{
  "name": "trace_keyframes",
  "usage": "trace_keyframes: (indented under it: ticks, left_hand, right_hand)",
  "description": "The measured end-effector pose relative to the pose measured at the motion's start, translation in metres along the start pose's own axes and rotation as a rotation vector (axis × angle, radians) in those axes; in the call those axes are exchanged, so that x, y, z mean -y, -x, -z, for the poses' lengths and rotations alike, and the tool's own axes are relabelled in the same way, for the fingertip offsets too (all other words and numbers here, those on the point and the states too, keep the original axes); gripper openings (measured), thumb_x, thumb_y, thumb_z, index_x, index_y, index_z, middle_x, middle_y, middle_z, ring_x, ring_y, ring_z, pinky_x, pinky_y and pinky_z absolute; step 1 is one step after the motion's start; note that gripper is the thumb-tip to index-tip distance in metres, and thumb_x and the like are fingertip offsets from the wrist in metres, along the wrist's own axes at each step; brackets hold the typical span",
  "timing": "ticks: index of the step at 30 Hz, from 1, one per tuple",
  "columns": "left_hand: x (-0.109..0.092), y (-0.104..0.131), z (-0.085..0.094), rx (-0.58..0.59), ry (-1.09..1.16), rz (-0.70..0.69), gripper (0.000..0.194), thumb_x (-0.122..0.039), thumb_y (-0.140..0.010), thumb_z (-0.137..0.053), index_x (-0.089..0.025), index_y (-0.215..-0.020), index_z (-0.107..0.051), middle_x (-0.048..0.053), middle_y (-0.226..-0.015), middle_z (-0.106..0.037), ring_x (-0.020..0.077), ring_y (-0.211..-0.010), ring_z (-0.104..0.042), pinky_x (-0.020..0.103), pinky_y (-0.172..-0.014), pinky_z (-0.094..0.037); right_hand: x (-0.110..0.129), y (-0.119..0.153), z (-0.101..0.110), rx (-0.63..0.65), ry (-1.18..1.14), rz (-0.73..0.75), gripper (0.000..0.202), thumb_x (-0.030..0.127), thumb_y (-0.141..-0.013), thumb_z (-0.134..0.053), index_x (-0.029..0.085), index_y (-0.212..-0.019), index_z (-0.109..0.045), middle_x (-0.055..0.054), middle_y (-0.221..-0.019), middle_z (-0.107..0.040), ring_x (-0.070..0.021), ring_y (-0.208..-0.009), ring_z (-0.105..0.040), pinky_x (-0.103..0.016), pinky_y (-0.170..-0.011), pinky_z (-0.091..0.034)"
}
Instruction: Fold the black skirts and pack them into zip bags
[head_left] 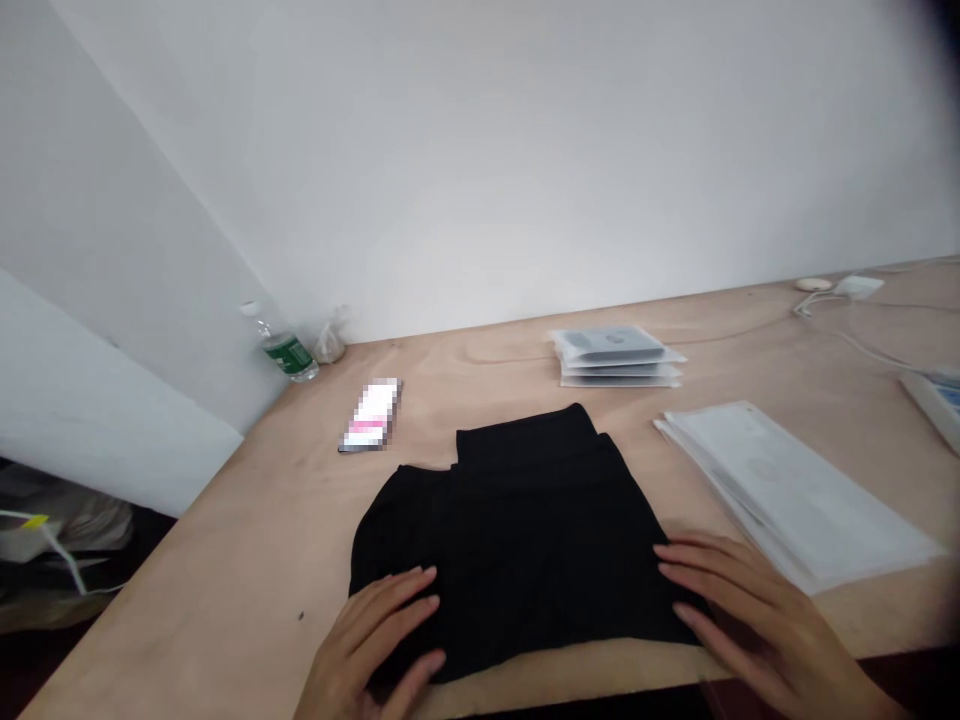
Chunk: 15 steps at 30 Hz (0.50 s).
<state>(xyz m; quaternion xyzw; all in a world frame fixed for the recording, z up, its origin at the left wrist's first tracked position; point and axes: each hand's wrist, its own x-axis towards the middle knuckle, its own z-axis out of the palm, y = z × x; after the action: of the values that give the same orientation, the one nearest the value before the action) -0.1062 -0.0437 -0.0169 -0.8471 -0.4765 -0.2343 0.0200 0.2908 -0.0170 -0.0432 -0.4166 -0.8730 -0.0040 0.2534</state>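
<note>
A black garment (525, 540), partly folded, lies flat near the front edge of the wooden table (225, 560). Its exact kind cannot be made out. My left hand (375, 635) rests on the garment's lower left corner with fingers stretched out. On the opposite side, my right hand (750, 610) touches the lower right edge, its fingers spread and lying on the cloth. Neither hand grips anything. Right of the garment lies a small pile of flat, frosted plastic bags (795, 490).
Behind the garment sits a stack of bagged dark items (615, 350). A phone (373, 415) lies at the left, with a green-labelled water bottle (289, 352) and a small plastic bag (330, 342) near the wall. White cables (817, 297) and a pale object (934, 405) are at the right.
</note>
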Motion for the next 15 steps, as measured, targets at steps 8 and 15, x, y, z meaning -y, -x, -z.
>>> trace_keyframes:
  ticks: [8,15]
  left_hand:
    - [0.002,0.020,0.015,0.085,0.030,0.001,0.025,-0.019,-0.074,-0.062,-0.028,-0.098,-0.061,0.003,-0.117,-0.061,0.0227,-0.116,-0.050,0.038,-0.087,-0.052]
    - [0.004,-0.027,0.031,0.026,0.384,0.463,0.012,-0.034,-0.080,-0.053,-0.027,-0.084,-0.063,0.002,-0.095,-0.068,0.0212,-0.095,-0.061,0.033,-0.080,-0.052]
  right_hand:
    - [0.008,0.028,0.009,0.011,-0.099,0.014,0.038,0.017,-0.070,-0.064,0.027,-0.107,-0.061,-0.002,-0.108,-0.065,-0.0226,-0.111,-0.053,-0.034,-0.088,-0.050]
    - [0.008,-0.034,0.011,-0.103,-0.457,-0.574,0.019,0.034,-0.087,-0.042,0.024,-0.090,-0.059,-0.004,-0.089,-0.067,-0.0196,-0.083,-0.063,-0.029,-0.071,-0.052]
